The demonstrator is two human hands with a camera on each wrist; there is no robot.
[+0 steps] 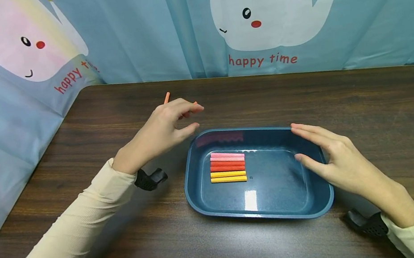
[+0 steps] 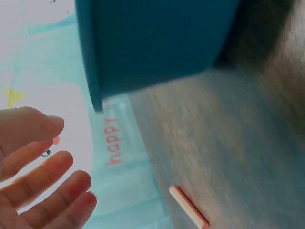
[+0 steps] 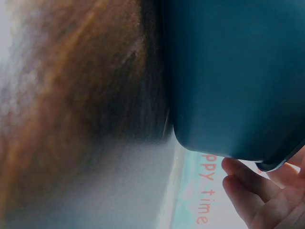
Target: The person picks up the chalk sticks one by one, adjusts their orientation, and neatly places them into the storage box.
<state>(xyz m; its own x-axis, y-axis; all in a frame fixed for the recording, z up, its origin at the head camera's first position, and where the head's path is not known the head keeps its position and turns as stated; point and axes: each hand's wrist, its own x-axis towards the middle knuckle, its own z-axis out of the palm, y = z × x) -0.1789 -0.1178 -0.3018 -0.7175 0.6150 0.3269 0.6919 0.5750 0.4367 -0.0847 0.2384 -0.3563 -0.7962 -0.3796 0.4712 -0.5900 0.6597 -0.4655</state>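
Observation:
A blue rectangular tray (image 1: pixel 279 198) stands on the table. On its floor, several short sticks (image 1: pixel 227 167) lie side by side at the left: pink, red and yellow, in pairs. My left hand (image 1: pixel 162 127) hovers beyond the tray's left back corner, fingers loosely bent and holding nothing. By it, an orange stick (image 1: pixel 167 98) lies on the table, partly hidden; another orange tip (image 1: pixel 195 103) peeks out behind the index finger. A stick (image 2: pixel 189 207) shows on the table in the left wrist view. Straight fingers of my right hand (image 1: pixel 331 159) rest along the tray's right back corner, the thumb over its inside.
Dark wood-grain table (image 1: pixel 150 255) surrounds the tray. At its back and left edges hangs a light-blue curtain (image 1: pixel 142 31) printed with whales and "happy time". Black straps with camera mounts (image 1: pixel 150 179) sit on both wrists.

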